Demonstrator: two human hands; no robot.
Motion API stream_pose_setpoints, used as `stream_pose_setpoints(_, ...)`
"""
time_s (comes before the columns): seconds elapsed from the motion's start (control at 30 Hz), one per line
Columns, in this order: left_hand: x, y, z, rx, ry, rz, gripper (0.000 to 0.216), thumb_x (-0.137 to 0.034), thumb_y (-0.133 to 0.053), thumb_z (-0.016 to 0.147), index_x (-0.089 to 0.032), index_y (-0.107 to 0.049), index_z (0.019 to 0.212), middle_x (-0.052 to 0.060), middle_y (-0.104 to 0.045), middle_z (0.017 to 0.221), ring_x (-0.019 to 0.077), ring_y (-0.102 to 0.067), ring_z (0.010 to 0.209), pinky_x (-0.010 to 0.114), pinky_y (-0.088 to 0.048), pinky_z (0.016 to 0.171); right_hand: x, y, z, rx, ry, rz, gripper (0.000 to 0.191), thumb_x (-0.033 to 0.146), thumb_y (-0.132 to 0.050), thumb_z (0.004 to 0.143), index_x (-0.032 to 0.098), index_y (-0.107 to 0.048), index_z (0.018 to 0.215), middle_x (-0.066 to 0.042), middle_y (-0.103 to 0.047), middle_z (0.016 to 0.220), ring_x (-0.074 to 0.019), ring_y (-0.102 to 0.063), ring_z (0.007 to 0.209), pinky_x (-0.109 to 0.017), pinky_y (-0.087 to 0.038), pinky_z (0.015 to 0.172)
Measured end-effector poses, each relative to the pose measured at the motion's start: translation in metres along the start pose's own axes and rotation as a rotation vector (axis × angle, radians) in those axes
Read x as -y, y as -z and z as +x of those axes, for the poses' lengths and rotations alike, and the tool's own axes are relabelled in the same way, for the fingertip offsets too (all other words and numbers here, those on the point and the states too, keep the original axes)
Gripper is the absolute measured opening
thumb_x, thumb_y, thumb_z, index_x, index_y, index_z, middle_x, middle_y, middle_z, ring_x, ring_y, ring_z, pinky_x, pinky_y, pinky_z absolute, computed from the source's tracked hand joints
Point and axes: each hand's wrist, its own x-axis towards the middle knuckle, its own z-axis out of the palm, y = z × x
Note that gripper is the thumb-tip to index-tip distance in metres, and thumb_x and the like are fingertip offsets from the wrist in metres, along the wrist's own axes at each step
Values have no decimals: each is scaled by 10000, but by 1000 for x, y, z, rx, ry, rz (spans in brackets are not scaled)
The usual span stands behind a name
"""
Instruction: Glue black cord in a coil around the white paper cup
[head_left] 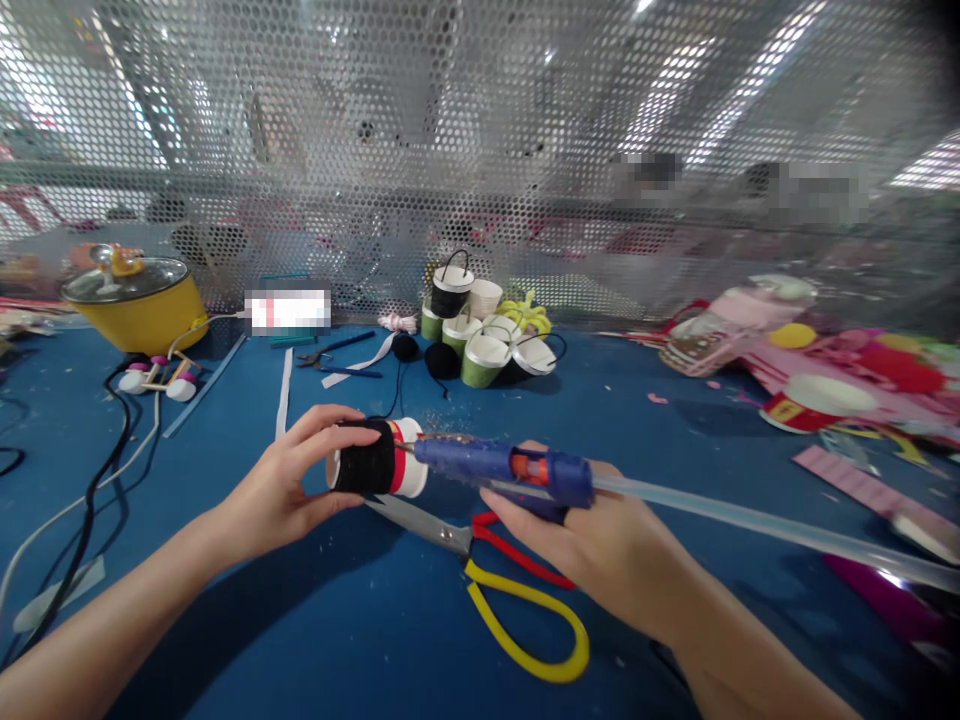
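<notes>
My left hand [289, 485] grips a small paper cup [411, 470] lying on its side, its thumb and fingers on opposite sides. Black yarn [371, 462] is wound round much of the cup, with a red band and white rim left bare. A strand runs back toward a black yarn ball [442, 361]. In my right hand [592, 540] is a blue hot glue gun [487, 465], its nozzle at the red band; whether it touches cannot be made out. A long clear glue stick [750, 525] sticks out behind it. Scissors [442, 535] with red and yellow handles lie open below.
Several yarn-wrapped cups [484, 360] stand at the back. Pliers [337, 348] and white strips [283, 395] lie left of them. A yellow pot [142, 305] and cables [101, 480] occupy the left. A jar [705, 340] and a red paper cup [795, 405] are at right. Perforated metal [480, 130] closes off the back.
</notes>
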Motion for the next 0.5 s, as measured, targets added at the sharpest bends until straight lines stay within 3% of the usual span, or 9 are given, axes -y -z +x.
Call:
stream_pose_setpoints(0.17, -1, -3, -1, 1, -51, -13, 372, -164, -560, 811, -234, -464, 1163, 105, -427, 1222, 223, -468, 1116, 363, -439, 922, -3, -6, 7, -92, 7, -25, 303, 89, -417, 818, 201, -690, 748, -33, -595, 514, -173, -542, 513, -268, -377, 469)
stream_pose_setpoints(0.33, -1, -3, -1, 12, -48, -6, 379, -175, -569, 806, -227, -463, 1167, 104, -434, 1219, 219, -470, 1107, 355, -441, 918, -2, -6, 5, -108, 11, -80, 330, 64, -418, 803, 212, -677, 661, -28, -593, 502, -156, -548, 529, -251, -411, 504)
stream_pose_setpoints(0.5, -1, -1, 0, -17, 0, 12, 402, -201, -590, 791, -222, -461, 1172, 107, -455, 1194, 234, -480, 1099, 392, -440, 920, 1, -3, 3, -95, 30, -25, 354, -9, -433, 730, 235, -687, 770, -24, -620, 568, -164, -561, 553, -269, -439, 557)
